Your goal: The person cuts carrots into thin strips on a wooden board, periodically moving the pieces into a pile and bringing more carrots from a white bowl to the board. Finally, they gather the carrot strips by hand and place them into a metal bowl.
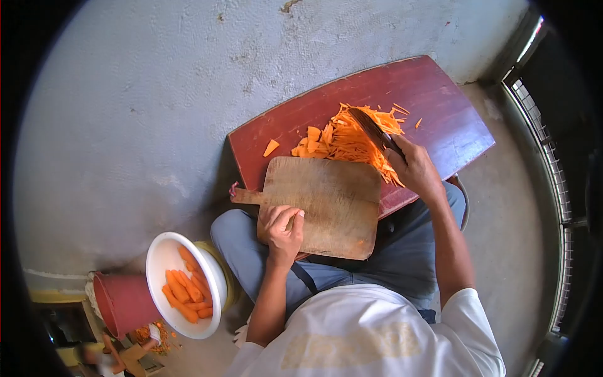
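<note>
Right hand point(414, 164) wrapped round knife point(369, 127), blade over carrot strips point(352, 143). Left hand point(282, 231) curled over board point(326, 204), can't tell if holding it.

Near me, a rough, pale blue-grey wall point(151, 94) rises behind a glossy red table point(440, 94); grey floor point(512, 220) stretches to a barred frame point(548, 151) where bright light shows.

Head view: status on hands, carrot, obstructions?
Right hand gripping knife over shredded carrot. Left hand curled on cutting board. Carrot heaped on red table beyond board. No obstruction evident.
</note>
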### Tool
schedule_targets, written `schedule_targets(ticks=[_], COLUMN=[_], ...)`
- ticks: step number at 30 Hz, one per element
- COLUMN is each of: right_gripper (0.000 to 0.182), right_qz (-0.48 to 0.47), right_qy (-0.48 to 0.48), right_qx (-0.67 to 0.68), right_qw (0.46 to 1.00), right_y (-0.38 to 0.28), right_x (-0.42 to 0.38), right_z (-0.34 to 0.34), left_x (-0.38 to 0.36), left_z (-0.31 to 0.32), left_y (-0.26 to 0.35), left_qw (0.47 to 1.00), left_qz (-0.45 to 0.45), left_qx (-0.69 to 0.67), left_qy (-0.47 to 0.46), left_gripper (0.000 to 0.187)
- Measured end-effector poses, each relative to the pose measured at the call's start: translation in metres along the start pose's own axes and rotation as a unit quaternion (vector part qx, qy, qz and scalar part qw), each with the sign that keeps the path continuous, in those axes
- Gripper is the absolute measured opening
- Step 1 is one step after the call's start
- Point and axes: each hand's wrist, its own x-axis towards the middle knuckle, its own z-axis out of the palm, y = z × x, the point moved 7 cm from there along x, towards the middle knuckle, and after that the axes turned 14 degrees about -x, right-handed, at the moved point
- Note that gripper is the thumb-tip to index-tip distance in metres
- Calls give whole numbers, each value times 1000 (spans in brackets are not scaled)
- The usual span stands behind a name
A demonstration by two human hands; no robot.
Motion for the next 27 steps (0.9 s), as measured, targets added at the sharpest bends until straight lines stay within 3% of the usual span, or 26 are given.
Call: schedule_targets(ticks=[4, 7, 11, 12, 15, 17, 20, 23, 27], right_gripper=[32, 35, 40, 41, 41, 40, 42, 47, 48], right_qz=[40, 109, 152, 146, 114, 115, 118, 97, 94], right_qy=[98, 110, 71, 55, 11, 1, -15, -28, -33], right_qx=[218, 436, 560, 618, 670, 667, 653, 647, 644], right_qw=[970, 887, 811, 771, 733, 736, 748, 756, 758], right_y=[40, 51, 66, 67, 71, 71, 71, 66, 63], right_x=[7, -3, -3, -3, -3, -3, -2, 1, 3], right_z=[27, 44, 55, 57, 60, 62, 67, 68, 68], left_x=[26, 67, 130, 144, 178, 190, 193, 197, 198], left_z=[14, 30, 73, 89, 131, 153, 172, 175, 170], left_y=[-6, 2, -18, -28, -50, -58, -85, -81, -89], left_qw=[998, 998, 988, 983, 961, 939, 942, 950, 973], left_qz=[-46, -30, -10, -9, -24, -63, -54, -108, -59], left_qx=[-43, 11, 88, 112, 183, 226, 209, 156, 89], left_qy=[-22, -60, -125, -144, -207, -253, -256, -247, -203], left_gripper=[13, 20, 33, 37, 46, 49, 52, 53, 39])
